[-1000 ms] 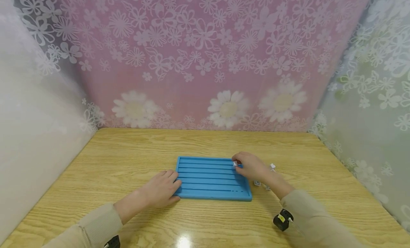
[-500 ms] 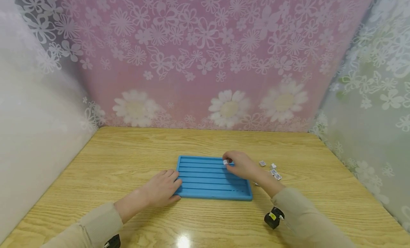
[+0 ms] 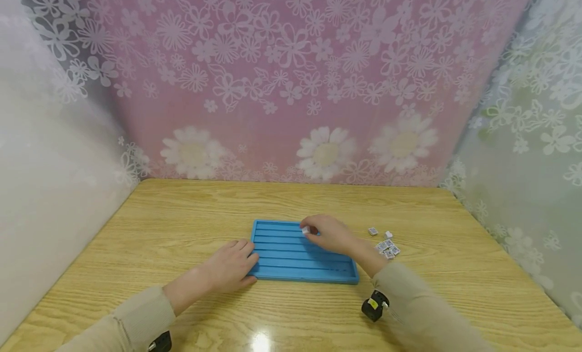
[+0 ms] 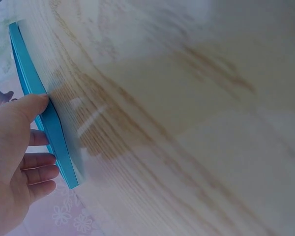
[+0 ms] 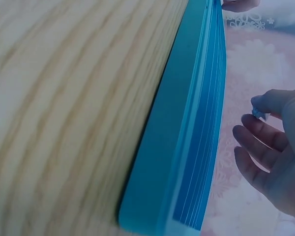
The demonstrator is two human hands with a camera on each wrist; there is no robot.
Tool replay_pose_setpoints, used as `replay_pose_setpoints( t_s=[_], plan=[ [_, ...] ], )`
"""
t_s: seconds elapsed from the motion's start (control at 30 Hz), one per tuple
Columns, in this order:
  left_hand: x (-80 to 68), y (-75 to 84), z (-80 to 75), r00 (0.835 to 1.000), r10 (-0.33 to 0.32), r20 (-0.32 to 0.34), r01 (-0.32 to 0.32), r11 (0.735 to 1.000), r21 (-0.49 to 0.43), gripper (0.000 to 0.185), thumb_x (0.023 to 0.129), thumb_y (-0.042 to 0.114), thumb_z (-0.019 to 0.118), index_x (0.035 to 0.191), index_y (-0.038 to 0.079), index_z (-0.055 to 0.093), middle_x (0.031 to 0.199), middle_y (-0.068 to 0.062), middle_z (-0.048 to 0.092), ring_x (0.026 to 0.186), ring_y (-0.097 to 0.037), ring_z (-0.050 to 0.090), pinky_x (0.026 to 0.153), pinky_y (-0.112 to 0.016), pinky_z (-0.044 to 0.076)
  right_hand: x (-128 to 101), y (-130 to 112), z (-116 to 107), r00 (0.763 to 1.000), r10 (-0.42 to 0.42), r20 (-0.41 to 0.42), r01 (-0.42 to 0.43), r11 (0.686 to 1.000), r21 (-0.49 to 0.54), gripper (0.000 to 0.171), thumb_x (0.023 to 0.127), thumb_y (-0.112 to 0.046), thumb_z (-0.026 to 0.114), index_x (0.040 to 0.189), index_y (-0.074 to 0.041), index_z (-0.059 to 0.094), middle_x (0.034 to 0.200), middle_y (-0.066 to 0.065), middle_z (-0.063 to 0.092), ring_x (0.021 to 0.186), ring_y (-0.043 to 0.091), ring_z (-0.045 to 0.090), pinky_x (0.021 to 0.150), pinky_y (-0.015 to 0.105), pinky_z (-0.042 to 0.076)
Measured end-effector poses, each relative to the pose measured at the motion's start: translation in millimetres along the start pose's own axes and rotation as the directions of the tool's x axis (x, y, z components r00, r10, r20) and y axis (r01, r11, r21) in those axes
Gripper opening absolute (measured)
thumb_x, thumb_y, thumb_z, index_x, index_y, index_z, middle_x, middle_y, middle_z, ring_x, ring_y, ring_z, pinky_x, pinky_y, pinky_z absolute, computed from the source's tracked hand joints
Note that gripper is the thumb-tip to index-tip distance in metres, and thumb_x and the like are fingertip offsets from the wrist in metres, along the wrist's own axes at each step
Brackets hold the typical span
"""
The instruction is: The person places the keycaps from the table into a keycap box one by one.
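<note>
A blue tray with long parallel ridges lies on the table. My left hand holds its near left corner, with the fingers over the left rim and the thumb at the front wall; the left wrist view shows this thumb against the blue side. Above the tray's far row, my right hand pinches a small white block between thumb and fingers. In the right wrist view that block is mostly covered by the fingertips, and the other fingers are spread apart.
Several small white tiles with dark printed faces lie in a loose cluster right of the tray. One tile lies apart, farther back. A floral curtain hangs behind the wooden table.
My right hand has moved left along the tray's far edge with the white block, uncovering more of the tiles at the right. The left hand has stayed at the tray's corner.
</note>
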State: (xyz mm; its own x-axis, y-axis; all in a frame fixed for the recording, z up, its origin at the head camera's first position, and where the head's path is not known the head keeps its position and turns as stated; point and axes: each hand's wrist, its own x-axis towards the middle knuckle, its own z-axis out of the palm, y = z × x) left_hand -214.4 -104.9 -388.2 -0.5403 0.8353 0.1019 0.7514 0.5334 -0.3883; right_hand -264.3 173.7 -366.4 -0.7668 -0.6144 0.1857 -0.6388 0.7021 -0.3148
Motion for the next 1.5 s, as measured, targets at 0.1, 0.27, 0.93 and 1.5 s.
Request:
replay_pose_setpoints(
  t_s=[0.1,0.27,0.93,1.5],
  plan=[
    [-0.2,-0.2,1.0,1.000,0.003,0.001,-0.003,1.000,-0.007,0.043,0.087,0.048,0.057,0.101,0.008,0.059,0.100,-0.008,0.053,0.095,-0.022,0.050,0.084,-0.034,0.045,2.7,-3.3,2.4,1.000,-0.017,0.017,0.016,0.998,0.061,0.022,0.091,-0.010,0.058,0.112,-0.003,0.061,0.081,-0.006,0.052,0.072,0.012,0.045,0.063,0.027,0.041],
    [-1.0,-0.4,4.1,1.000,0.001,0.001,-0.001,1.000,-0.007,0.043,0.087,0.049,0.057,0.101,0.008,0.060,0.100,-0.008,0.053,0.094,-0.022,0.050,0.084,-0.035,0.045,5.5,-5.2,6.4,1.000,-0.014,0.024,0.010,0.988,0.155,0.020,0.091,-0.008,0.058,0.110,-0.003,0.060,0.079,-0.005,0.048,0.072,0.013,0.045,0.064,0.028,0.041],
    [-2.4,-0.3,2.4,1.000,0.000,0.018,0.000,1.000,0.000,0.044,0.088,0.050,0.055,0.102,0.008,0.061,0.104,-0.008,0.054,0.096,-0.021,0.050,0.085,-0.034,0.045,23.9,-17.2,13.0,0.990,0.132,0.055,-0.141,0.958,0.251,0.022,0.088,-0.007,0.061,0.108,-0.002,0.055,0.091,0.000,0.058,0.082,0.012,0.054,0.067,0.029,0.047],
    [-0.9,-1.3,3.2,1.000,-0.017,0.025,0.018,0.999,-0.029,0.042,0.088,0.050,0.056,0.099,0.009,0.061,0.100,-0.007,0.052,0.094,-0.021,0.049,0.086,-0.035,0.045,53.4,-28.7,28.8,0.991,0.124,-0.058,-0.099,0.941,0.323,0.017,0.086,-0.001,0.061,0.102,0.000,0.063,0.099,0.009,0.056,0.077,0.017,0.054,0.062,0.028,0.046]
  ],
)
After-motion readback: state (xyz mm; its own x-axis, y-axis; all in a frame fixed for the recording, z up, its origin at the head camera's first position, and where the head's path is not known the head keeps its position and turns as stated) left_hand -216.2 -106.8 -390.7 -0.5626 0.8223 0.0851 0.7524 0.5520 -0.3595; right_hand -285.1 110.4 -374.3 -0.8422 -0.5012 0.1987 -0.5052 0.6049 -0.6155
